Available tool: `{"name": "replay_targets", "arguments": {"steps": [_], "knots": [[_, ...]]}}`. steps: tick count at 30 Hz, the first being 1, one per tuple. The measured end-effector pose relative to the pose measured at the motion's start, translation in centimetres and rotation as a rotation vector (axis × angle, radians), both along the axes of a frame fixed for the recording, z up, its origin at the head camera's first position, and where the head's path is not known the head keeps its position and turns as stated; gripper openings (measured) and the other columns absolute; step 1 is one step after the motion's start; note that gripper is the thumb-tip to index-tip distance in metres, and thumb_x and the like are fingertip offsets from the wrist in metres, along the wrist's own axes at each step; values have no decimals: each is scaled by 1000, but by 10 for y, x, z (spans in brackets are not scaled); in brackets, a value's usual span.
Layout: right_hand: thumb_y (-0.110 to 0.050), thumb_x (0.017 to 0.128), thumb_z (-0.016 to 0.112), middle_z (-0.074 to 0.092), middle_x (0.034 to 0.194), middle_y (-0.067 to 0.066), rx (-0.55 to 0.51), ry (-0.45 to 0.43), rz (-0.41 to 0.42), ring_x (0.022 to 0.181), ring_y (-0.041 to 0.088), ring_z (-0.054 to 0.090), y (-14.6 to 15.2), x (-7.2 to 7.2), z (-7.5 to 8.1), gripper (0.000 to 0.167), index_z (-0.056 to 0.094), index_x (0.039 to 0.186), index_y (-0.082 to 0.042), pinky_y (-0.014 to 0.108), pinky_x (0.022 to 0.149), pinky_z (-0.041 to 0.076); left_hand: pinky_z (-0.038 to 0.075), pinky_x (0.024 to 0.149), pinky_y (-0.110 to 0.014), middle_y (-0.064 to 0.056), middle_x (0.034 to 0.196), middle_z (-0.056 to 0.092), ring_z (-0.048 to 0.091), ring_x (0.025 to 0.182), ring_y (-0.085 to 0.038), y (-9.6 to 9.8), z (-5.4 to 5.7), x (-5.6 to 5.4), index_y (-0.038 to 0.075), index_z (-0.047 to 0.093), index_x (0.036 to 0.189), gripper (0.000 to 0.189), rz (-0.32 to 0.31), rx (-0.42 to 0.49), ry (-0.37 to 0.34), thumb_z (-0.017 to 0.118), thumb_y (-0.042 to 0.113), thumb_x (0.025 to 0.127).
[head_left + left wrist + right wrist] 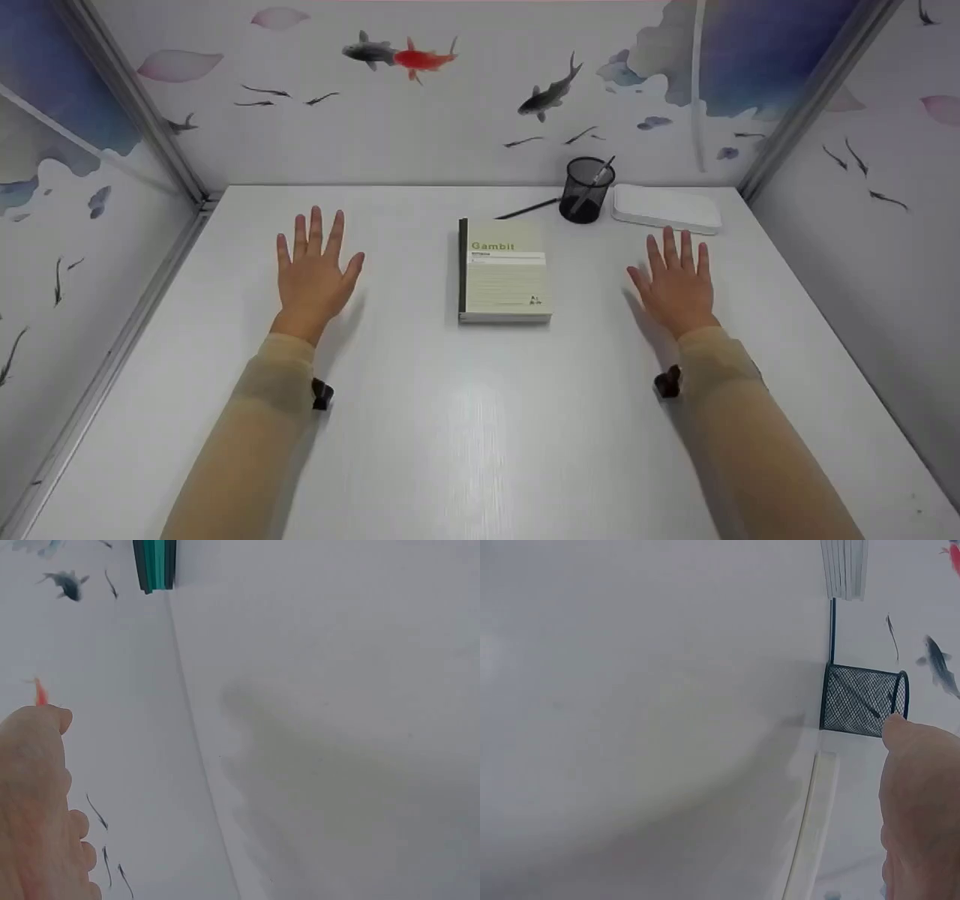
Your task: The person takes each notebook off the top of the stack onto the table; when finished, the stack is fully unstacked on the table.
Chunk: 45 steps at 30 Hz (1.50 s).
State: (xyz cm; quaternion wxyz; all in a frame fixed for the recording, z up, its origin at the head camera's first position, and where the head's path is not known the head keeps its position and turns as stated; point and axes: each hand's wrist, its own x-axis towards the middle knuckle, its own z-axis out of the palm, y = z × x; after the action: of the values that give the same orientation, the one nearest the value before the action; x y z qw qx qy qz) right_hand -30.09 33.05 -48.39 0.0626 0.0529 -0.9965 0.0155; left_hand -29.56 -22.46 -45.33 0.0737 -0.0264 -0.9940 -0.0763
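Note:
My left hand [311, 281] is held palm down with fingers spread, left of the notebooks, holding nothing. On the other side my right hand [679, 289] has its fingers straight and apart, also holding nothing; its fingertips are near the white case [666, 208]. Between the hands lies a stack of notebooks [506, 277] with a pale yellow-green cover reading "Gambit" and a dark spine. In the right wrist view, the right hand [922, 802] appears at the edge, with the mesh pen holder [862, 699] beyond it. The left wrist view shows the left hand [34, 802] and the stack's dark and teal spines [155, 566].
Behind the notebooks, a black mesh pen holder [587, 191] contains a pen-like stick. A thin dark pencil or pen [529, 208] lies beside it. Walls printed with fish surround the white table [420, 420] at the back and both sides.

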Motion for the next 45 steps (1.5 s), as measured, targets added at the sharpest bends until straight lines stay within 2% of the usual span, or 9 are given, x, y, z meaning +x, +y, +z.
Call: {"name": "replay_targets", "arguments": {"steps": [12,14,16,19,21,24,29,37,45], "knots": [[-55,110,32,-1,173,20,-55,-41,44,159,45,0,-24,5,-1,77,9,166,-8,62,129,11,0,129,-62,-15,174,-5,-6,161,-37,29,-1,0,19,1,168,76,-46,-4,-12,38,50,109],[-52,110,37,0,173,20,-66,-53,55,158,47,8,-32,5,2,77,8,167,-10,63,127,20,2,130,-62,-15,174,-4,-4,161,-37,40,-1,1,19,1,168,77,-62,-1,-32,41,48,109],[-49,108,44,5,173,21,-87,-68,56,152,47,30,-40,6,6,77,10,167,-12,62,116,40,6,130,-61,-16,174,-2,-1,161,-37,51,-2,2,18,2,168,77,-78,17,-62,44,45,109],[-43,106,53,23,169,22,-130,-81,61,125,45,60,-54,6,11,76,18,166,-14,59,92,56,13,130,-59,-17,174,7,7,161,-37,67,0,3,16,6,168,77,-103,117,-142,47,42,108],[-40,104,57,36,164,22,-163,-89,75,116,44,66,-62,7,12,73,24,165,-15,58,85,58,21,129,-57,-17,172,18,18,159,-37,77,0,3,13,13,167,74,-112,218,-213,48,40,108],[-36,104,60,52,154,20,-237,-122,108,125,41,63,-75,6,11,68,33,162,-16,59,100,54,32,125,-54,-16,164,39,36,152,-36,90,0,3,11,31,162,64,-122,365,-310,51,36,107],[-33,103,62,62,143,11,-506,-258,124,122,31,64,-93,3,8,62,40,159,-17,50,101,53,46,115,-49,-15,144,61,58,135,-33,109,-3,-1,8,52,148,47,-153,524,-353,58,25,105],[-37,109,52,61,135,12,-896,-394,89,101,26,68,-104,-10,1,57,37,160,-19,33,72,59,58,91,-37,-15,137,61,69,104,-24,130,-13,-9,9,44,154,53,-129,699,-435,57,22,105],[-30,108,54,59,135,15,-1007,-436,84,95,27,67,-108,-22,-6,56,35,161,-21,31,69,57,58,83,-33,-13,131,64,68,101,-23,141,-20,-21,12,42,155,57,-97,785,-483,60,28,104]]}}
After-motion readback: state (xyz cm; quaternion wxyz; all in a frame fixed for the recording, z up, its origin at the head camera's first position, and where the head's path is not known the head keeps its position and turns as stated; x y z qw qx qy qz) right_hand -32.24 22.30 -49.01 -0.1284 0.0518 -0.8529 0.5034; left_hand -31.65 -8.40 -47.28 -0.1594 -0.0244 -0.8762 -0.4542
